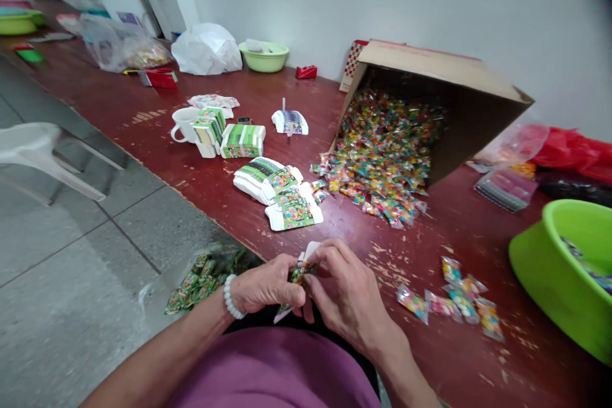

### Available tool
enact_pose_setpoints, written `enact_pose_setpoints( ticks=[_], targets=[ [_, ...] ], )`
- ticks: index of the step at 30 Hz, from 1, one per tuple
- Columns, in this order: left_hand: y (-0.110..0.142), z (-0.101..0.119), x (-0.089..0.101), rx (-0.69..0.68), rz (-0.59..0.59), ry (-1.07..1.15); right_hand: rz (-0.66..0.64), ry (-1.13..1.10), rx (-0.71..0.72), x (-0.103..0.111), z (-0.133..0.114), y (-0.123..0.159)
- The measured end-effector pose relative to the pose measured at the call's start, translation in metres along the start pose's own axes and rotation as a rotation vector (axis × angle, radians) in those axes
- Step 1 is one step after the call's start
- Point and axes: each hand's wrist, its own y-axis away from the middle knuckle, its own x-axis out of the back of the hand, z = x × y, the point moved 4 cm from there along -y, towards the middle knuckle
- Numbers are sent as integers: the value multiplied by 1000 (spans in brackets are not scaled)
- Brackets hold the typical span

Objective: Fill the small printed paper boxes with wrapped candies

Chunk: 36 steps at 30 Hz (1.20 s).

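Note:
Between both hands, just above my lap, is a small printed candy box (300, 273) with white flaps showing at its ends. My left hand (271, 285), with a beaded bracelet at the wrist, grips the box from the left. The fingers of my right hand (345, 285) close on its right side near the upper white flap. Ahead of them lies a fanned stack of flat green-and-white cartons (258, 180), with loose ones (295, 207) at its near end. Several wrapped candy packets (461, 303) lie to the right of my right hand.
A tipped cardboard box (478, 86) spills many candy packets (382, 159) onto the red table (354, 255). A green basin (540, 255) stands at right. Carton bundles (243, 140) and a white mug (184, 124) stand left. Below the edge, a bag holds filled boxes (201, 280); a stool (52, 153) stands beyond.

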Motion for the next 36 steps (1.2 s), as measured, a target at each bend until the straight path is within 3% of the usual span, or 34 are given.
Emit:
enact_pose_setpoints(
  ticks=[7, 13, 15, 20, 24, 28, 31, 36],
  targets=[
    [2, -8, 7, 25, -26, -13, -169, -268, -44, 2, 8, 4],
    [1, -8, -6, 151, -4, 17, -307, -512, -168, -4, 19, 5],
    [2, -7, -7, 159, 39, 44, -262, -562, -210, -10, 23, 8],
    [1, -6, -1, 114, 224, 42, 127, -513, -355, -24, 37, 12],
    [-4, -4, 1, 38, 327, -86, 121, -750, -473, -38, 50, 13],
    [-2, 5, 3, -145, 468, -344, 163, -755, -518, -30, 58, 13],
    [0, 4, 1, -180, 524, -253, 192, -777, -499, -28, 56, 10],
    [1, 1, -2, -257, 626, -51, 322, -1057, -510, -42, 50, 11]
  ],
)
